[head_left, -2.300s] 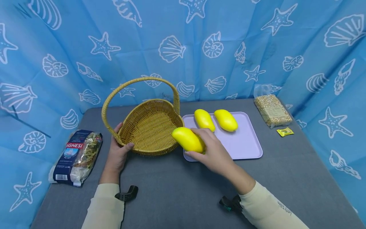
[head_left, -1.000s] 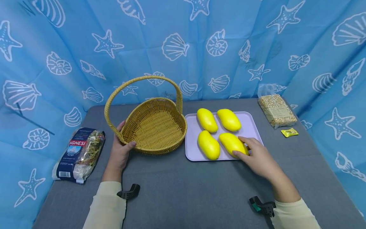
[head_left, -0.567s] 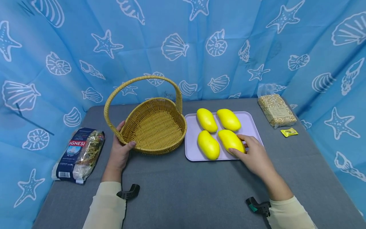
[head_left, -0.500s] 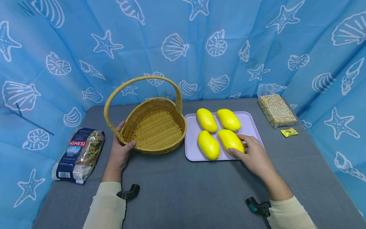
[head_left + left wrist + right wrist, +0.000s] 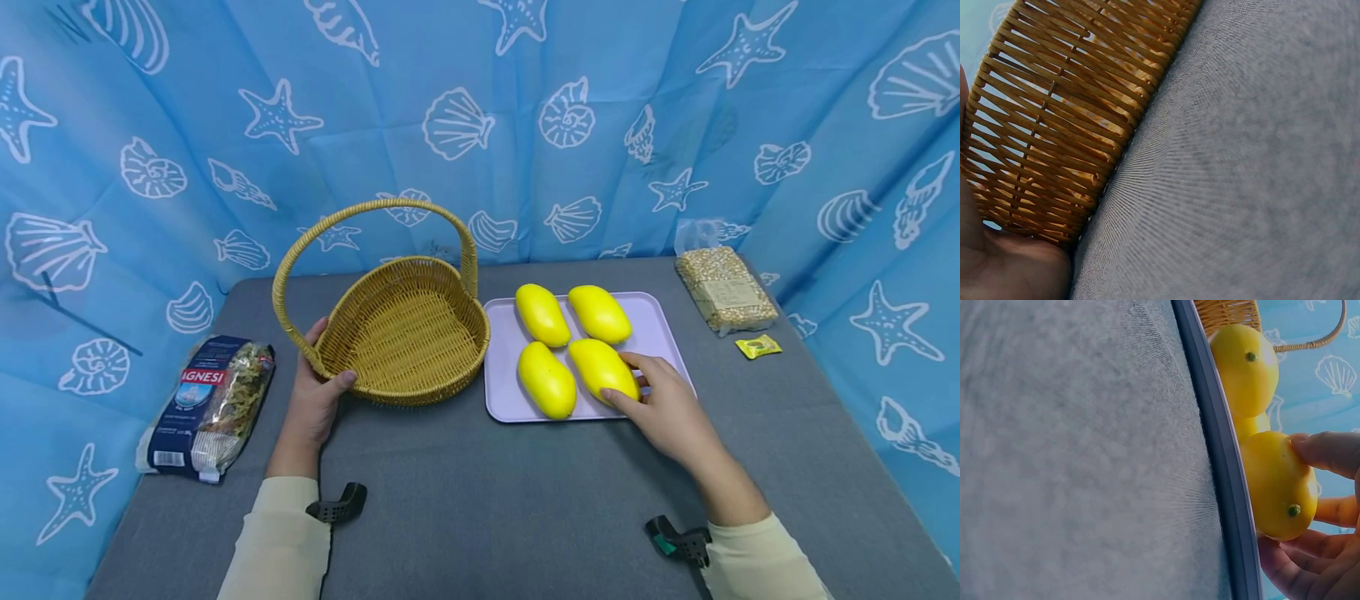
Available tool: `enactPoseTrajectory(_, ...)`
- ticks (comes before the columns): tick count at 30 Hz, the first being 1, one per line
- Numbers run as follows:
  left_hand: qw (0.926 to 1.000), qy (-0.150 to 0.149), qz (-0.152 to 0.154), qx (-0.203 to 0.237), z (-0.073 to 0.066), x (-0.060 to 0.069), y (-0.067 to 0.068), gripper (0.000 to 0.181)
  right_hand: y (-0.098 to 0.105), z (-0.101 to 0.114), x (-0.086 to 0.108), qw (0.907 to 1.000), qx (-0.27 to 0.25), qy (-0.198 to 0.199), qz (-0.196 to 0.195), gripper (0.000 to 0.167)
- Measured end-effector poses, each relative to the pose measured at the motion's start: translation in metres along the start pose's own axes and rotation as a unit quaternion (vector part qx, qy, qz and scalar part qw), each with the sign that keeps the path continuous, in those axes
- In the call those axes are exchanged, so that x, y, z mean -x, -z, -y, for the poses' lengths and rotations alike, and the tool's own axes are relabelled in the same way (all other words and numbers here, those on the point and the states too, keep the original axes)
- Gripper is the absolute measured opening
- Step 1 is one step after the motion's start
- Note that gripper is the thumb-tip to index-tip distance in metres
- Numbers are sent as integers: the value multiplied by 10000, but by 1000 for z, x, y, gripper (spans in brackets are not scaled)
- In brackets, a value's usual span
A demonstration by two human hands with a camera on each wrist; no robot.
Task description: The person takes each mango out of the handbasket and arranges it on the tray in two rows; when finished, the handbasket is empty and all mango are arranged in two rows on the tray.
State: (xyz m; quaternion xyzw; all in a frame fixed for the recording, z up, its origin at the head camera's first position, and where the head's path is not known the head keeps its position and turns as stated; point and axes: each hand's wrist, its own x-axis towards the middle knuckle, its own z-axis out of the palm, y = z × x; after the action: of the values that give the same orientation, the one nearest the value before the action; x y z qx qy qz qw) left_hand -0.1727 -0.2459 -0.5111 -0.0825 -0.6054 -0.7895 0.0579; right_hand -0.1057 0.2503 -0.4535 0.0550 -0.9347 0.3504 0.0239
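Note:
My left hand (image 5: 315,400) grips the left rim of a wicker basket (image 5: 412,337) with a tall arched handle. Its thumb lies over the rim, and its other fingers are partly hidden behind the side. Nothing lies inside the basket. On the right, my right hand (image 5: 663,408) holds a yellow mango (image 5: 602,367) by its near right end, thumb on the front side and fingers round the back. That mango rests on a lilac tray (image 5: 652,333). Beside it lies another mango (image 5: 547,381), with two more, a mango (image 5: 543,315) and a mango (image 5: 600,314), behind.
A bag of pasta (image 5: 210,408) lies at the left of the grey table (image 5: 480,517). At the right back are a clear bag of pale grains (image 5: 726,287) and a small yellow packet (image 5: 759,347). A blue shell-print curtain (image 5: 360,125) hangs around the table's back and sides.
My right hand has carried its mango from near the basket rightward onto the tray's near right part, then shifted it slightly left and away. My left hand keeps its hold on the basket.

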Motion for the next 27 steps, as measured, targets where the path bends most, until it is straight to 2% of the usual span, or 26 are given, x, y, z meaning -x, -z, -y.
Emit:
enactPoseTrajectory(11, 10000, 26, -5, 0, 0, 0, 2, 87, -1, 2, 0, 10000, -22, -8, -44, 64)
enactPoseTrajectory(21, 9999, 66, -31, 72, -1, 1, 0, 87, 4, 4, 1, 9993, 18, -368, 39, 68)
enactPoseTrajectory(27, 9999, 80, -50, 60, 1, 0, -1, 87, 6, 4, 1, 9993, 26, -359, 28, 69)
